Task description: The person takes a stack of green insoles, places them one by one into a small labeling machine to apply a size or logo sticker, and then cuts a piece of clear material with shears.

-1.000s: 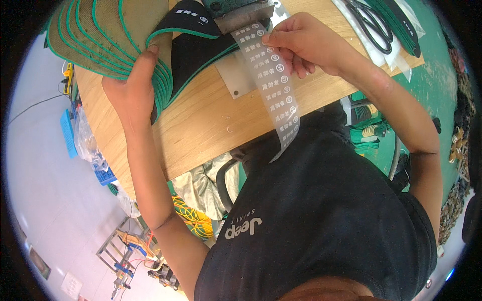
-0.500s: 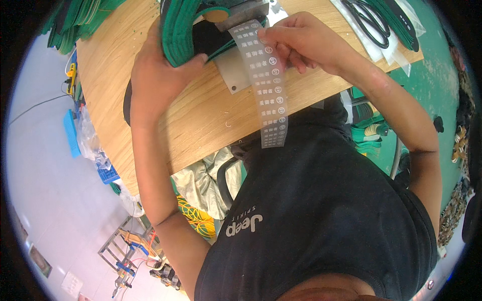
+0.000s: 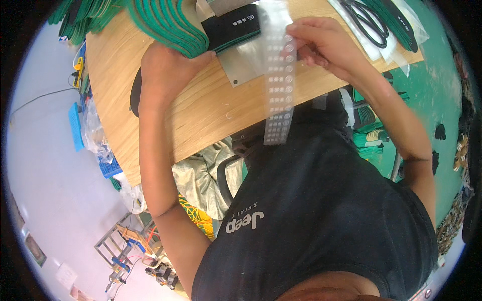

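My left hand (image 3: 168, 72) is wrapped round the near end of a bent stack of green-edged insoles (image 3: 173, 27), its thumb reaching right toward a black insole. That black insole (image 3: 228, 31) lies under a metal block (image 3: 228, 6), with a small white print on its face and green layers along its edge. Beneath it a flat metal plate (image 3: 237, 70) juts out toward me. Between thumb and fingers, my right hand (image 3: 324, 47) pinches a clear strip of white transfer labels (image 3: 278, 93). The strip hangs past the table's near edge; its upper part is blurred.
The wooden table (image 3: 201, 120) ends just before my body. More green-edged pieces (image 3: 88, 22) are piled at the far left. At the far right lie black loops (image 3: 369, 25) and a dark insole stack (image 3: 396, 22) on clear plastic. A blue tray (image 3: 76, 128) stands left of the table.
The insole stack in my left hand has shifted left and fanned out, and the white print on the black insole now shows. My right hand has moved the label strip slightly right.
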Demonstrator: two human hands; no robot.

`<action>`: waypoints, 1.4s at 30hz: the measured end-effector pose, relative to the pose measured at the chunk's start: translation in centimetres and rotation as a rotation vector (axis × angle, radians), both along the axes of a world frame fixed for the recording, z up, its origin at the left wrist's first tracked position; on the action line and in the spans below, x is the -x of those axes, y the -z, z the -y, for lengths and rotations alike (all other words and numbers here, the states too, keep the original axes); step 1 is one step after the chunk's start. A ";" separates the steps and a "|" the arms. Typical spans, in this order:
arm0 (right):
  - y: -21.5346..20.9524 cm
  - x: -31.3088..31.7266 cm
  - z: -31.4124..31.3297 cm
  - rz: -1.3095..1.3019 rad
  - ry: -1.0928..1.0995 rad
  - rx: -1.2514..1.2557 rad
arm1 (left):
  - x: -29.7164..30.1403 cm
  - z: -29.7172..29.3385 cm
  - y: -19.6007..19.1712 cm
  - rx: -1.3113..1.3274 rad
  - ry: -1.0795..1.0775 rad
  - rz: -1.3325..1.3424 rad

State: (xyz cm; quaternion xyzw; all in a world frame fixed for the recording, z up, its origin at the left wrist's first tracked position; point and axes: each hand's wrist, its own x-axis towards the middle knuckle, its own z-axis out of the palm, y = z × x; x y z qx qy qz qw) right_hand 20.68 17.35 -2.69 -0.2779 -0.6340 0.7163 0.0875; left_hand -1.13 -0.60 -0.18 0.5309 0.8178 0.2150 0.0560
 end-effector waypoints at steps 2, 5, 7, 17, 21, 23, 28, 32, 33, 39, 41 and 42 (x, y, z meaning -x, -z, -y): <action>0.5 -0.3 -0.6 -0.053 0.090 0.101 | 0.3 0.1 0.1 -0.028 0.008 0.036; 0.1 0.4 -0.4 -0.104 0.140 0.142 | 0.4 -0.1 0.0 -0.040 -0.093 0.194; 0.6 1.1 -0.9 -0.075 0.045 0.066 | 0.6 0.5 -0.3 -0.181 -0.133 0.298; -0.4 3.9 -0.3 0.286 -0.164 -0.142 | 2.4 1.7 0.4 -0.726 -0.193 0.502; -0.7 3.9 0.0 0.295 -0.164 -0.166 | 2.7 1.9 0.5 -0.684 -0.181 0.479; -0.6 3.8 0.2 0.289 -0.173 -0.177 | 2.7 2.0 0.5 -0.679 -0.210 0.466; -1.0 3.8 0.1 0.319 -0.185 -0.145 | 2.8 1.9 0.6 -0.683 -0.217 0.450; -1.8 3.9 -0.4 0.330 -0.213 -0.046 | 3.0 1.7 0.7 -0.694 -0.201 0.424; -1.9 3.9 -0.3 0.312 -0.229 -0.045 | 2.9 1.7 0.7 -0.696 -0.198 0.424; -1.7 4.1 -0.3 0.382 -0.203 -0.066 | 2.8 1.7 0.6 -0.687 -0.190 0.422; -1.8 4.0 -0.4 0.373 -0.213 -0.068 | 3.2 1.9 0.8 -0.674 -0.177 0.425; -1.9 4.0 -0.4 0.368 -0.217 -0.069 | 3.3 2.0 0.9 -0.669 -0.170 0.426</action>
